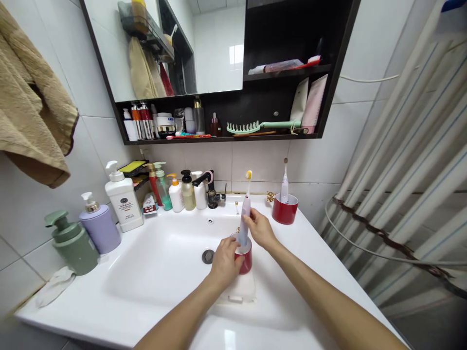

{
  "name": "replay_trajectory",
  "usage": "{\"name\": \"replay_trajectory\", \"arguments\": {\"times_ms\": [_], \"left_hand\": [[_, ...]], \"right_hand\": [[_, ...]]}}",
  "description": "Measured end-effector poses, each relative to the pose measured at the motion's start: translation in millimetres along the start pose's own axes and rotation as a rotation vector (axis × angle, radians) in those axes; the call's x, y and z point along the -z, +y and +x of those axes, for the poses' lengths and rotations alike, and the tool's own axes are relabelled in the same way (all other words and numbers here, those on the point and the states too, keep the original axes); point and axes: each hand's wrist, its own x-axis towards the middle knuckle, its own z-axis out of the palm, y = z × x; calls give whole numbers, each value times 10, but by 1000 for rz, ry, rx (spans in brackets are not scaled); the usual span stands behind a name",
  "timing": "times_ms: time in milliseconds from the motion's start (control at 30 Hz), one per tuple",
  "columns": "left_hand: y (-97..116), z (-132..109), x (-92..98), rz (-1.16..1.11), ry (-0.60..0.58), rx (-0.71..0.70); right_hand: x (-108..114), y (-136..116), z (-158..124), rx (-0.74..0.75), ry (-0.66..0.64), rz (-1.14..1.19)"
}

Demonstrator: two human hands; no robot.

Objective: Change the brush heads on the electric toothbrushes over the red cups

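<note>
A red cup [246, 261] is over the right part of the white sink, with my left hand [225, 260] closed around its left side and rim. My right hand [260, 227] pinches the handle of a pale electric toothbrush [245, 214], whose lower end is inside the cup. The brush stands nearly upright, its yellow-and-white head on top. Beneath the cup lies a whitish, flat soap-dish-like piece [242, 289]. A second red cup [285, 211], holding another electric toothbrush [284, 187], stands on the counter at the back right.
Behind the sink [146, 277] are a black faucet [212, 194] and several pump bottles. A green dispenser [75, 248] and a purple one [101, 226] stand at the left. A dark shelf cabinet [219, 140] hangs above; a pleated curtain [408, 194] is at the right.
</note>
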Motion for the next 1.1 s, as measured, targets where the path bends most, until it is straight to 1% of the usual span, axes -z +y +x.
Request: {"name": "replay_trajectory", "arguments": {"times_ms": [67,133,167,200,267,333,400,467,533,567,667,700,733,833,867,967,1000,1033,1100], "left_hand": [[39,98,64,-179,121,52],[102,230,124,-440,212,176],[138,294,146,-600,227,250],[173,349,159,-763,213,312],[226,420,157,-1029,123,399],[242,434,127,-1169,35,460],[221,418,94,-1235,39,527],[179,402,78,-1284,108,580],[138,403,85,-1315,174,610],[123,410,93,-1322,203,620],[100,437,114,-1334,269,642],[96,444,115,-1336,286,653],[92,449,114,-1337,299,668],[80,453,103,-1344,324,716],[78,452,100,-1346,330,724],[74,450,100,-1346,353,726],[72,450,102,-1347,361,728],[70,451,102,-1351,367,729],[62,452,99,-1356,371,729]], "right_hand": [[109,-102,-53,28,-38,55],[169,-169,-169,25,-154,164],[177,-186,-244,6,-231,231],[170,-190,-322,-25,-302,288],[131,-170,-468,-104,-404,367],[84,-127,-578,-181,-454,417],[55,-77,-644,-224,-497,443],[47,-34,-673,-249,-551,428],[46,-4,-677,-247,-566,350],[43,6,-673,-231,-539,294],[13,10,-658,-145,-402,142],[-2,5,-655,-148,-391,136],[-17,-1,-654,-184,-414,164],[-56,-15,-658,-354,-536,311],[-65,-17,-661,-366,-537,317],[-82,-19,-671,-264,-421,203],[-84,-23,-674,-263,-417,202],[-86,-30,-676,-299,-443,236],[-85,-51,-677,-408,-535,340]]}}
